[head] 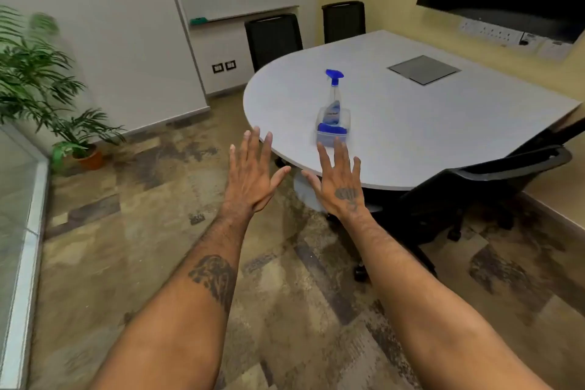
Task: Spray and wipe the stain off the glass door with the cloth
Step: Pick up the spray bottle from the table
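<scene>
While both hands stretched forward with fingers spread and nothing in them, the left hand [251, 172] and right hand [338, 179] hovered just short of the spray bottle [334, 98], which stood upright in a clear container [334, 133] with a blue cloth [332, 128] near the table [443, 136] edge.

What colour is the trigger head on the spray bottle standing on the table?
Blue. The spray bottle has a blue trigger head above a clear body, seen in the head view.
</scene>
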Tool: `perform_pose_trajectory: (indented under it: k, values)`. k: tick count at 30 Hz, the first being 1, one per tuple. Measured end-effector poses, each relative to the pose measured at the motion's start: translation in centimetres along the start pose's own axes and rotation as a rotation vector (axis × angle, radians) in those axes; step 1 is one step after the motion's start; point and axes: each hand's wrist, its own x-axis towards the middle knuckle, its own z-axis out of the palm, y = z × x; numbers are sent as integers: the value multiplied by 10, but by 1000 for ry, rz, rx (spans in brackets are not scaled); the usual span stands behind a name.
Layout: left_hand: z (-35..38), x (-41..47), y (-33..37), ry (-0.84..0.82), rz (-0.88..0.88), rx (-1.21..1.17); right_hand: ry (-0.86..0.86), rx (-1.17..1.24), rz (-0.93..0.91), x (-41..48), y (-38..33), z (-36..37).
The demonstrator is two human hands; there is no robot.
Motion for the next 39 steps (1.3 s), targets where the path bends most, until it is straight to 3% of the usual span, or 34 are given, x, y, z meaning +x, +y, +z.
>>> perform_pose_trajectory:
  k: [4,14,28,39]
  values:
    - [13,26,1,-19,9,14,-60,-32,45,20,16,3]
    - [55,126,-11,-26,104,-28,22,-73,117,95,50,36]
    - [119,281,-35,-18,259,-90,-1,-61,239,213,85,78]
    - [183,381,-19,-94,230,-99,-47,-46,267,310,153,104]
